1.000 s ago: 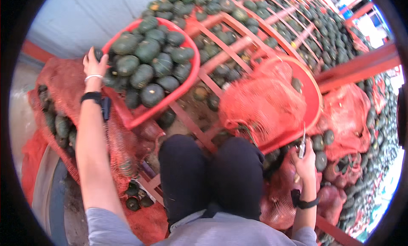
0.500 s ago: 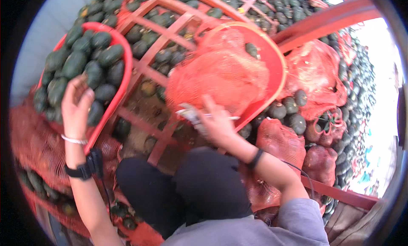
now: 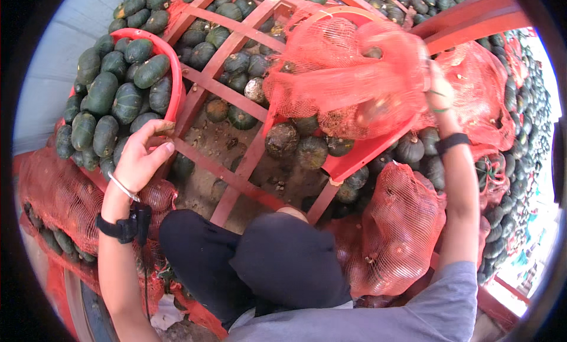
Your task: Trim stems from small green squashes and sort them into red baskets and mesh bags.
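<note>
My left hand (image 3: 143,154) is open with loosely curled fingers, thumb apart from forefinger, beside the rim of a red tub (image 3: 175,79) heaped with dark green squashes (image 3: 103,91). My right hand (image 3: 437,88) is closed on a red mesh bag (image 3: 360,76), lifting its gathered part at the upper right; the fingertips are partly hidden by the mesh. That bag lies over a second red tub (image 3: 369,150). Several rounder squashes (image 3: 313,150) show below the bag, at the lower left of this tub.
A red slatted frame (image 3: 236,182) stands over more squashes. Filled mesh bags (image 3: 401,230) lie at right and left. A pale panel wall (image 3: 59,70) runs along the left, a red beam (image 3: 472,20) crosses the upper right, and a dense squash pile (image 3: 520,147) extends rightward.
My right hand has moved up and rightward and pulled the mesh bag upward, revealing squashes beneath. My left hand has dropped to the tub's edge. The view has shifted.
</note>
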The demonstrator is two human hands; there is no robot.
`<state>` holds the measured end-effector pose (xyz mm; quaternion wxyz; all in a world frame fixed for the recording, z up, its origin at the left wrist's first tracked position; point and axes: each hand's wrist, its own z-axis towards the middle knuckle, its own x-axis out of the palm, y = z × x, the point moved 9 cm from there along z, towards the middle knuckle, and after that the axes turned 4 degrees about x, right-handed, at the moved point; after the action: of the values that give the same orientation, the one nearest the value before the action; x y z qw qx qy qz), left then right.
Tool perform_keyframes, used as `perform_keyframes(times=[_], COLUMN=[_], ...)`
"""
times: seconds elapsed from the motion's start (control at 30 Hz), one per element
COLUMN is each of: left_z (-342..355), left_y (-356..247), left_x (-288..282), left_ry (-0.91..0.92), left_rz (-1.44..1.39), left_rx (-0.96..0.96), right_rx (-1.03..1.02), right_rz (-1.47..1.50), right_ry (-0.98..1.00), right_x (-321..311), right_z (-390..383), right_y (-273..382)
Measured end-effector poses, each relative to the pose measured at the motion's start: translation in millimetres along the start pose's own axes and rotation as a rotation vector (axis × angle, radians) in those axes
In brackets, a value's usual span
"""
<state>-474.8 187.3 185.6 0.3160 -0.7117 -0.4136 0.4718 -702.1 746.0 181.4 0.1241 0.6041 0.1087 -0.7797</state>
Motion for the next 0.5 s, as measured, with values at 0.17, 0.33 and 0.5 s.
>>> perform_keyframes(times=[0.17, 0.33, 0.5], left_z=[9.9, 46.5, 70.0], left_y=[2.9, -6.0, 32.0], left_x=[12.7, 53.0, 94.6], left_ry=[0.126, 0.301, 0.391], left_rz=[0.201, 0.521, 0.609], left_rx=[-0.092, 0.053, -0.081], right_rx=[0.245, 0.223, 0.240], right_rz=[0.111, -0.196, -0.155], right_ry=[0.172, 0.228, 0.223], right_x=[69.8, 69.9, 64.4], right_z=[-19.2, -34.7, -29.9], right_y=[-37.3, -25.9, -9.9])
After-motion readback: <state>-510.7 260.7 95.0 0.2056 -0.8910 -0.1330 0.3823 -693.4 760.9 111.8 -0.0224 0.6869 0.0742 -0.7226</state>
